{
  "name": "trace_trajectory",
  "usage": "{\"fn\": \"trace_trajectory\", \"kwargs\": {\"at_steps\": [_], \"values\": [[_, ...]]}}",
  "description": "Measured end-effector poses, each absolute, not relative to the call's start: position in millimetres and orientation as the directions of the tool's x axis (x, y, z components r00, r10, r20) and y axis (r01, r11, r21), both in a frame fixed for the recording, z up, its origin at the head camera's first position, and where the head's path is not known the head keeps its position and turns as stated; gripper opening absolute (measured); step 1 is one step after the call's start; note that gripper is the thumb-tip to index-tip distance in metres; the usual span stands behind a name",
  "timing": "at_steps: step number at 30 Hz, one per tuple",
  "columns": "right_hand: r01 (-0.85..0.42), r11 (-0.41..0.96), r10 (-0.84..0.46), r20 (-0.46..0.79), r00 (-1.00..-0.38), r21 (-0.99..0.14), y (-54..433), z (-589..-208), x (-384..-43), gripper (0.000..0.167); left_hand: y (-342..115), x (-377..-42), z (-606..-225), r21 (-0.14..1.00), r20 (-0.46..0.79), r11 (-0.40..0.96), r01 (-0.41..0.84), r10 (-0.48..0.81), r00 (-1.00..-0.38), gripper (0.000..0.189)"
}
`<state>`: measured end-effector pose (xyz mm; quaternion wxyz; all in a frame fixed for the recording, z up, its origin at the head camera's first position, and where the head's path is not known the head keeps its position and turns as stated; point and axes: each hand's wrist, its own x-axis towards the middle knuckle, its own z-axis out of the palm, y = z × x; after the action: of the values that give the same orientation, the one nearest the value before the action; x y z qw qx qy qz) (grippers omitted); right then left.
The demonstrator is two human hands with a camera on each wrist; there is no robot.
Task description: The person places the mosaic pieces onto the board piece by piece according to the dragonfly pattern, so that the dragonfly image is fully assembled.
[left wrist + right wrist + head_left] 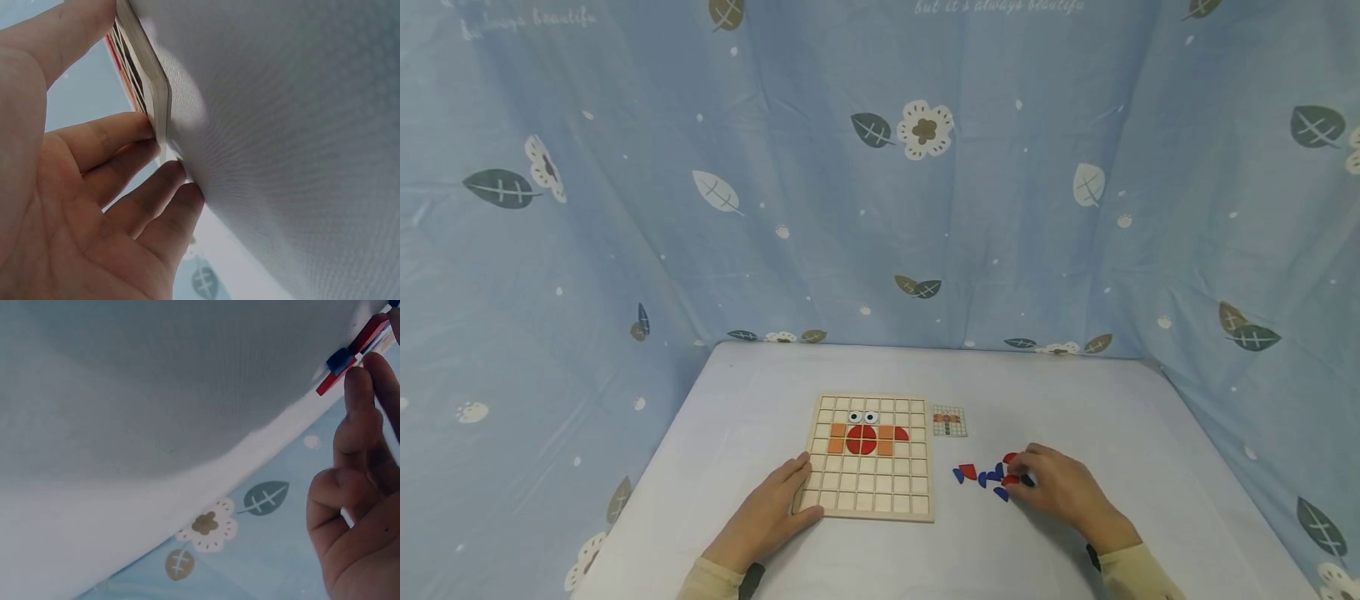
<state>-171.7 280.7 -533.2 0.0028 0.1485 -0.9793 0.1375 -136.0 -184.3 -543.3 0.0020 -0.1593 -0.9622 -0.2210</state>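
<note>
Left hand [771, 508] touches board [875, 482], right hand [1060, 487] pieces [1011, 480], grip unclear; curtain [1000, 208] reads "always beautiful".

Board [865, 483] on the table [850, 562], card [950, 422] just to its right, loose pieces [967, 472] before the card

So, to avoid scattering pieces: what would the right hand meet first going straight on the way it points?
The right hand would probably meet the red piece by its thumb first, though depth is unclear; blue pieces lie just beyond.
</note>
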Motion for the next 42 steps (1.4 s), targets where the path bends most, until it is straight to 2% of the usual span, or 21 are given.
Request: {"fn": "trace_trajectory", "kwargs": {"at_steps": [6, 12, 24, 42], "values": [[-0.335, 0.899, -0.339, 0.036, -0.940, -0.281, 280, -532, -169, 0.024, -185, -136, -543, 0.420, 0.075, 0.853, 0.309, 0.307, -0.949, 0.076], [-0.305, 0.909, -0.319, -0.004, -0.948, -0.284, 280, -530, -167, 0.024, -185, -137, -545, 0.409, 0.078, 0.858, 0.312, 0.307, -0.948, 0.076], [-0.271, 0.922, -0.282, 0.001, -0.959, -0.277, 280, -529, -161, 0.026, -184, -136, -545, 0.408, 0.088, 0.860, 0.307, 0.298, -0.951, 0.076], [-0.265, 0.923, -0.284, -0.027, -0.959, -0.279, 275, -530, -163, 0.021, -183, -134, -541, 0.424, 0.057, 0.861, 0.282, 0.285, -0.957, 0.076]]}}
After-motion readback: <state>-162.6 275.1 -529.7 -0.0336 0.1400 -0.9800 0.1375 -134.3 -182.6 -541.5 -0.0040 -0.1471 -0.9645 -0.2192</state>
